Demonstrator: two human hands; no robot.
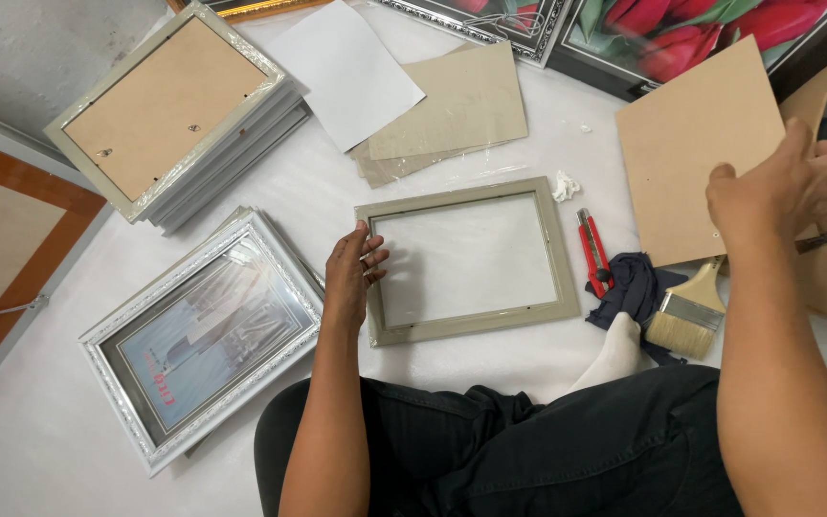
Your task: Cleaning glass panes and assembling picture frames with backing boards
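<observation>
An empty grey-beige picture frame [559, 251] lies face down on the white floor sheet in front of my knees. My left hand [351, 278] rests on the frame's left edge, fingers spread over the rail. My right hand [785, 187] grips the right edge of a brown backing board [691, 144], which is tilted up at the far right. A red utility knife [593, 251] lies just right of the frame.
A stack of grey frames [169, 115] sits at the back left, and silver framed pictures [198, 335] lie at the left. White paper [346, 72] and cardboard sheets [461, 105] lie behind the frame. A paintbrush [686, 318], dark cloth [634, 287] and flower pictures [681, 33] are at right.
</observation>
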